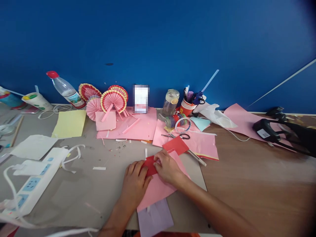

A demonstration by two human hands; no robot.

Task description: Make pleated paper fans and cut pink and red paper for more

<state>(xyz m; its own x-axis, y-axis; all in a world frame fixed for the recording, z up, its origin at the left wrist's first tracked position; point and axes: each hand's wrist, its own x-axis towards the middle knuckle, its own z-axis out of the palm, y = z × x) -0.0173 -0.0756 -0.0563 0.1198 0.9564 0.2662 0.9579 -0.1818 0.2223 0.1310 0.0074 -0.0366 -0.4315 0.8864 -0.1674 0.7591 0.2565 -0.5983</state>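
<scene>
A small piece of red paper (151, 166) lies on a larger pink sheet (154, 189) at the front middle of the table. My left hand (136, 179) rests on its left side, palm down, fingers lying forward and thumb apart. My right hand (168, 168) has its fingers pinched together at the right edge of that red paper; the fingertips partly hide the edge. Under the pink sheet, a lilac sheet (156, 219) sticks out toward me. Just beyond my right hand lies another red paper (175, 145), with a utility knife (197, 158) beside it.
Black-handled scissors (184, 136), a tape roll (183, 125) and pink sheets (204, 143) lie behind. Folded paper fans (113, 102), a phone (141, 98), a clear bottle (170, 102) and a pen cup (187, 107) line the blue partition. A power strip (37, 181) sits left.
</scene>
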